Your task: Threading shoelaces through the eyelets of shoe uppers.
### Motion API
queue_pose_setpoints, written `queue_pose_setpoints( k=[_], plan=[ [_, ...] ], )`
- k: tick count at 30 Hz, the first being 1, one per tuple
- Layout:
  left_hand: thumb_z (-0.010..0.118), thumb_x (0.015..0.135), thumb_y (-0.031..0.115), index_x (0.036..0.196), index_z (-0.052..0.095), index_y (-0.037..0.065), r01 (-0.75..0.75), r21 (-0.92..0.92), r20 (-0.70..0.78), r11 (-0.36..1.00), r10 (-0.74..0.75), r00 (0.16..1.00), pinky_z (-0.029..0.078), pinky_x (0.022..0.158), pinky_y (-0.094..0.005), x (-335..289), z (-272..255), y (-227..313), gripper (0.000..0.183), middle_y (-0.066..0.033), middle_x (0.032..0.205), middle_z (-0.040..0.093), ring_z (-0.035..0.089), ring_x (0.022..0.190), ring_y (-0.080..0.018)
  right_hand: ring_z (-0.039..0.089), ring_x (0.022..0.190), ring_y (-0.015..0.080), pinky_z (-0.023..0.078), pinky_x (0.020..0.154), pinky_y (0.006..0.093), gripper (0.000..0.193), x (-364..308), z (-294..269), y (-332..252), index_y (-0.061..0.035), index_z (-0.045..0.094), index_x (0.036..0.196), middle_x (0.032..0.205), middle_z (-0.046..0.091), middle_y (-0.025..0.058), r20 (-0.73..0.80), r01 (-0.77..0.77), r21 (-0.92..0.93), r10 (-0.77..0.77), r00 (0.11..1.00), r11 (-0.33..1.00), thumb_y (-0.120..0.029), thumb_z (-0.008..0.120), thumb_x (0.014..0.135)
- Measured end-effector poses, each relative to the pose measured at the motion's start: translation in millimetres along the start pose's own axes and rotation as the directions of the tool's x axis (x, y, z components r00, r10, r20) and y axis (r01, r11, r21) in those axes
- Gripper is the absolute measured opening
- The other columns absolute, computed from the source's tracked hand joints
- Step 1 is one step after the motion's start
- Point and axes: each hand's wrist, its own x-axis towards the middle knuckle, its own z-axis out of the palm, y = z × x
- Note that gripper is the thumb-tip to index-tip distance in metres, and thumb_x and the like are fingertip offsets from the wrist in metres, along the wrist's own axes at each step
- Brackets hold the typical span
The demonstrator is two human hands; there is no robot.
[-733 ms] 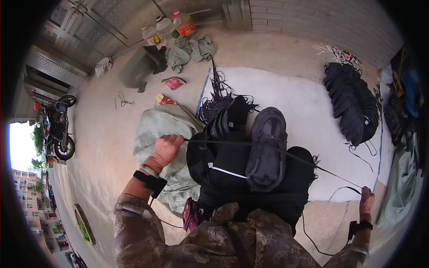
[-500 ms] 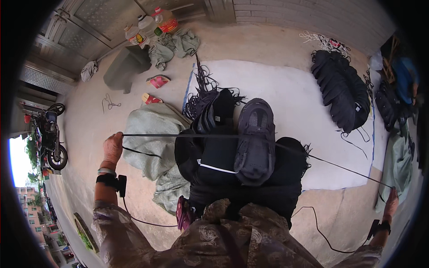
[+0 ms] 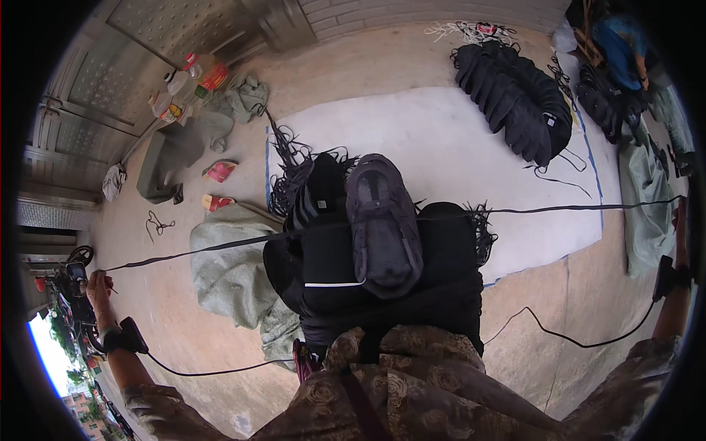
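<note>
A long black shoelace is stretched across the scene between my two hands. My left hand, at the far left, is closed on one end. At the far right, my right hand grips the other end; its fingers are partly lost at the dark rim. Midway, the lace meets a dark shoe upper that lies toe toward me on black pieces over my lap. How the lace runs through or behind the upper cannot be made out. More black uppers with loose laces lie just beyond, to the left.
A white sheet covers the floor ahead, with a row of black uppers on it. A pale green sack lies left of my lap, near red slippers. Plastic bottles stand by the metal door. Another person is at far right.
My hands have moved farther apart, the left outward and the right outward and up. The lace now spans wider. The whole view has shifted and turned a little.
</note>
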Motion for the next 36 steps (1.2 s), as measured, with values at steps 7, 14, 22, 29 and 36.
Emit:
queue_pose_setpoints(
  k=[7, 14, 22, 29, 36],
  plan=[
    [0.053, 0.087, 0.022, 0.071, 0.055, 0.002, 0.562, -0.166, 0.865, 0.810, -0.154, 0.477, 0.048, 0.044, -0.0282, -170, 262, 194, 0.025, -0.0083, 0.057, 0.055, 0.055, 0.046, -0.0176, 0.044, 0.037, 0.0073, 0.033, 0.033, 0.0191, 0.030, -221, 303, -234, -0.0056, 0.058, 0.068, 0.048, 0.050, 0.0015, 0.826, -0.502, 0.397, -0.061, 0.560, 0.768, -0.026, 0.056, 0.089],
    [0.048, 0.093, 0.025, 0.078, 0.056, 0.003, 0.403, -0.121, 0.993, 0.907, 0.105, 0.062, 0.038, 0.039, -0.0191, -260, 380, 319, 0.028, -0.0040, 0.059, 0.054, 0.050, 0.041, -0.0091, 0.050, 0.044, 0.0090, 0.042, 0.040, 0.0212, 0.014, -302, 380, -345, -0.0050, 0.055, 0.080, 0.063, 0.056, 0.0042, 0.927, -0.823, 0.304, -0.347, 0.140, 0.479, -0.016, 0.058, 0.088],
    [0.049, 0.093, 0.018, 0.087, 0.058, 0.001, 0.453, -0.394, 0.907, 0.800, 0.259, 0.333, 0.051, 0.067, -0.0280, -269, 442, 368, 0.020, -0.0080, 0.092, 0.059, 0.062, 0.086, -0.0188, 0.060, 0.061, 0.0102, 0.050, 0.053, 0.0220, 0.007, -291, 426, -387, -0.0080, 0.053, 0.081, 0.073, 0.060, 0.0028, 0.803, -0.713, 0.596, -0.282, 0.525, 0.368, -0.009, 0.059, 0.086],
    [0.049, 0.093, 0.022, 0.088, 0.058, 0.003, 0.556, -0.536, 0.832, 0.635, 0.285, 0.477, 0.051, 0.072, -0.0294, -275, 439, 355, 0.022, -0.0110, 0.095, 0.061, 0.063, 0.085, -0.0202, 0.056, 0.063, 0.0067, 0.045, 0.058, 0.0197, 0.008, -303, 434, -388, -0.0013, 0.052, 0.082, 0.070, 0.056, 0.0001, 0.498, -0.421, 0.862, -0.318, 0.807, 0.283, 0.002, 0.059, 0.082],
    [0.047, 0.094, 0.027, 0.088, 0.054, 0.008, 0.619, -0.555, 0.801, 0.555, 0.155, 0.579, 0.027, 0.036, -0.0188, -269, 417, 335, 0.021, -0.0029, 0.056, 0.052, 0.037, 0.039, -0.0068, 0.056, 0.067, 0.0067, 0.046, 0.066, 0.0201, 0.010, -309, 441, -388, -0.0008, 0.054, 0.087, 0.075, 0.060, 0.0014, 0.410, -0.271, 0.887, -0.369, 0.834, 0.373, 0.001, 0.062, 0.082]
  ],
)
